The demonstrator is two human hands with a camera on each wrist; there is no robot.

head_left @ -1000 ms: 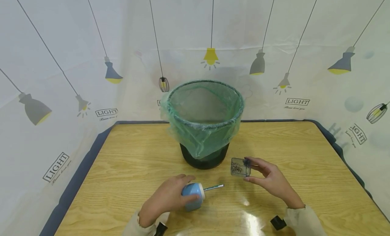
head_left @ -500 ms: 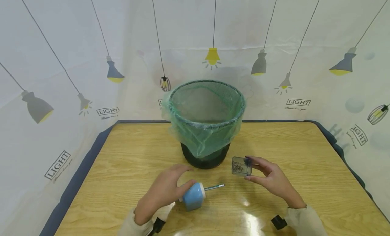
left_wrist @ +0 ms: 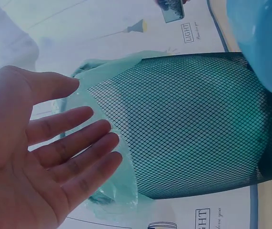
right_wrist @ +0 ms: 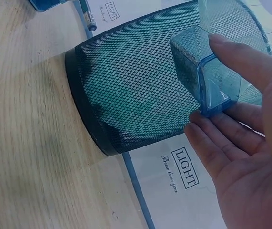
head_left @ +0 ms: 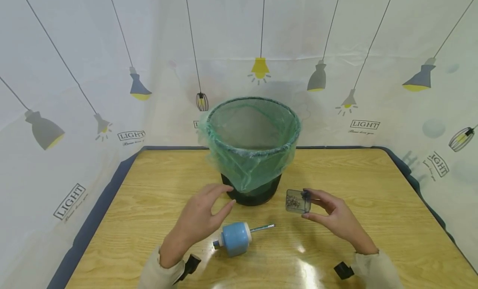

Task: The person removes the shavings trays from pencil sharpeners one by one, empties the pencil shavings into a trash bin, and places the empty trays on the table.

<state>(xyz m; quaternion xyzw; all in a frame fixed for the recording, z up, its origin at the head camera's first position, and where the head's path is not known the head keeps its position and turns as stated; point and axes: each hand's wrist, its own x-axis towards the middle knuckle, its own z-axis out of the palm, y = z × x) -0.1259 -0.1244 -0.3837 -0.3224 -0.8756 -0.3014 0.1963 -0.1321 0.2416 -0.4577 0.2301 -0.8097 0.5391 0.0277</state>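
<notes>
My right hand pinches a small clear bluish plastic box, the shavings drawer, between thumb and fingers. Dark pencil shavings lie inside it; the right wrist view shows the drawer tilted in front of the bin's mesh. Over the table on the left, my left hand holds nothing, its fingers loosely extended and thumb apart. Below that hand, a light blue pencil sharpener lies on the table, with a pencil sticking out of its right end. In the left wrist view the sharpener shows only partly.
A dark mesh waste bin stands at the middle back of the wooden table. Its green bag folds over the rim and hangs down outside. Behind the table is a white backdrop printed with lamps.
My left hand has let go of the sharpener and moved up and away toward the bin, uncovering the sharpener's left end. My right hand, with the drawer, has shifted only slightly.
</notes>
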